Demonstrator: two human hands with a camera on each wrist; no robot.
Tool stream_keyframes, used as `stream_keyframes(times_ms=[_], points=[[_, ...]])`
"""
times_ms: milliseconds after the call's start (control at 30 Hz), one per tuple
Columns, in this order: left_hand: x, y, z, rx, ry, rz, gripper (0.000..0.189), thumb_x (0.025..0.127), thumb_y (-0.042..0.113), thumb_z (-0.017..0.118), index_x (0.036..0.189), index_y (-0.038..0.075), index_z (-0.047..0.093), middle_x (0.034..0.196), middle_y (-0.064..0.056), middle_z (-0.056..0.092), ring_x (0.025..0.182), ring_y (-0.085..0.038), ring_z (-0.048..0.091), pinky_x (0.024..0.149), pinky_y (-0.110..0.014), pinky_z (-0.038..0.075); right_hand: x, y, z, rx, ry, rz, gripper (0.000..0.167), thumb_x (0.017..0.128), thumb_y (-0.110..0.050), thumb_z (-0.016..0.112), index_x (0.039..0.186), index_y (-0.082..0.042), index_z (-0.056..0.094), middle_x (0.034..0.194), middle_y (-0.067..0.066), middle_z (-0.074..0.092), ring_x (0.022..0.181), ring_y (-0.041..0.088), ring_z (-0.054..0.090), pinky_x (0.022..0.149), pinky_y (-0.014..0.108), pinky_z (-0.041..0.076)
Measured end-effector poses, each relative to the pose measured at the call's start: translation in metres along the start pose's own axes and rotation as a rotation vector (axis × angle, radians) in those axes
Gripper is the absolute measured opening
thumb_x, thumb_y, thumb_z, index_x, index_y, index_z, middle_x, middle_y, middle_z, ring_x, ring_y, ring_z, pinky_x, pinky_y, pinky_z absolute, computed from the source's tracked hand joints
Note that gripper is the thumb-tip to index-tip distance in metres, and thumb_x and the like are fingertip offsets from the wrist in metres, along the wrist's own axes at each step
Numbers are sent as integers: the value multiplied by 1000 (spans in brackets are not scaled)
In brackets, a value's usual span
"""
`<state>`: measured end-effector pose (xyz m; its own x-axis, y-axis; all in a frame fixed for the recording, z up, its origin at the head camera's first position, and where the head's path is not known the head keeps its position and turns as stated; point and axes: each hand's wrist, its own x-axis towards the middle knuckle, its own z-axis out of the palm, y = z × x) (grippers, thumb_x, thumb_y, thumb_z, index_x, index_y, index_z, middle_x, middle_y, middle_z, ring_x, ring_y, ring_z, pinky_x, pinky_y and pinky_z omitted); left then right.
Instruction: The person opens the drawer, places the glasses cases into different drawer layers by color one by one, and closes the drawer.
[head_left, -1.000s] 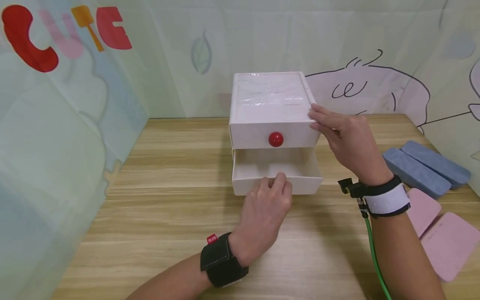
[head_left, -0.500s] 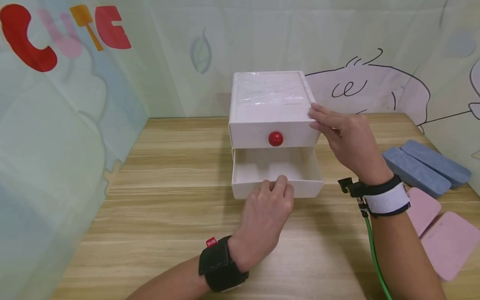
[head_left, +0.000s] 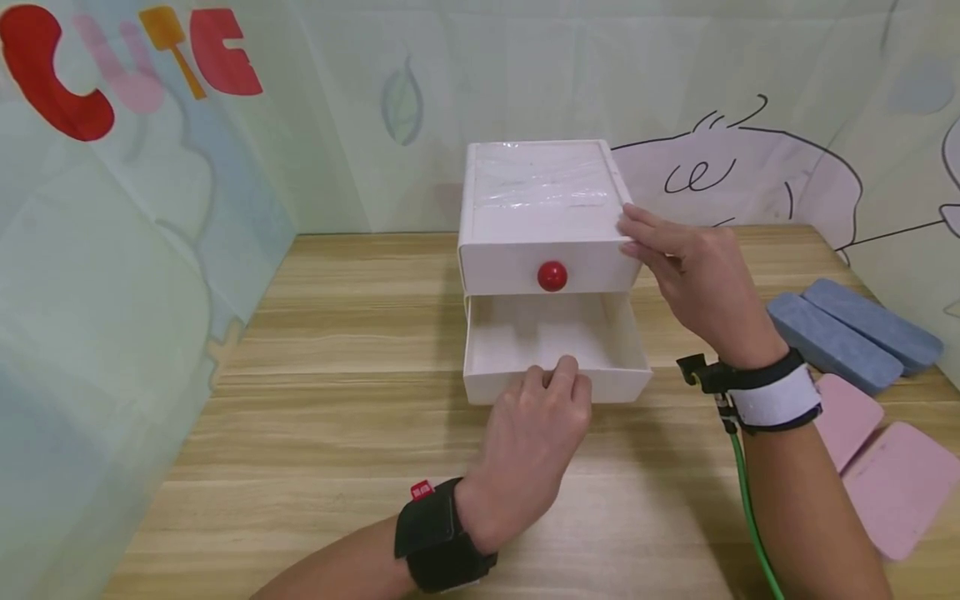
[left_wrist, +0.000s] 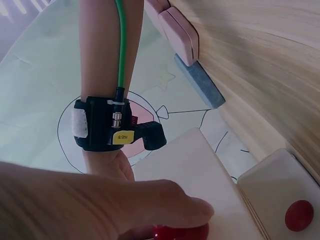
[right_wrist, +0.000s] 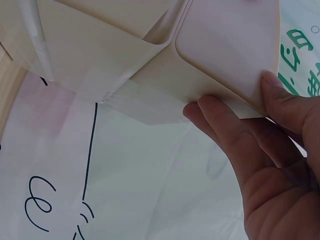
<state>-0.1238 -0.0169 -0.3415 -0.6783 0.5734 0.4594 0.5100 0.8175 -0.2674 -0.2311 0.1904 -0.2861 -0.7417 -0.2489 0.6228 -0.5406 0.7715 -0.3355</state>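
A white two-drawer box stands on the table with its lower drawer pulled out. The drawer's inside is bare. My left hand is at the drawer's front; in the left wrist view its thumb presses on a red knob, which the hand hides in the head view. The upper drawer, with another red knob, is closed. My right hand grips the box's upper right front corner. The right wrist view shows the thumb by the front edge and fingers against the side.
Two blue blocks and two pink blocks lie to the right, partly behind the right forearm. A green cable runs from the right wrist strap. Printed cloth walls the table at the back and sides.
My left hand has moved a little toward the near edge, and the lower drawer has slid farther out with it. The right hand stays on the box's corner.
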Motion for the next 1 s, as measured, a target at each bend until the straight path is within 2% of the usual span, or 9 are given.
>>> stream_keyframes(times_ms=[167, 400, 733, 1000], points=[[-2, 3, -3, 15, 6, -1, 16, 77, 7, 81, 90, 13, 73, 82, 2, 55, 67, -12, 60, 56, -21, 51, 0, 0, 0, 0, 2, -2, 39, 94, -10, 69, 133, -11, 66, 140, 11, 62, 119, 38, 66, 90, 48, 57], [-4, 6, -3, 40, 57, -6, 17, 74, 6, 81, 86, 14, 70, 82, 2, 53, 64, -11, 58, 55, -21, 49, 0, -1, 0, -1, 3, -5, 39, 94, -10, 69, 133, -10, 66, 140, 11, 62, 119, 38, 66, 90, 48, 57], [-7, 7, -8, 24, 16, 2, 18, 75, 9, 83, 89, 13, 71, 83, 2, 54, 65, -12, 59, 55, -21, 50, 0, -1, 0, 0, 1, 0, 39, 94, -10, 70, 133, -10, 66, 140, 11, 62, 118, 39, 67, 88, 47, 58], [-8, 9, -11, 15, 7, 5, 18, 76, 9, 83, 88, 13, 71, 82, 1, 53, 64, -12, 58, 54, -21, 49, -1, 0, 0, -2, -2, 2, 40, 94, -10, 70, 133, -11, 66, 141, 10, 61, 119, 38, 66, 89, 47, 57]])
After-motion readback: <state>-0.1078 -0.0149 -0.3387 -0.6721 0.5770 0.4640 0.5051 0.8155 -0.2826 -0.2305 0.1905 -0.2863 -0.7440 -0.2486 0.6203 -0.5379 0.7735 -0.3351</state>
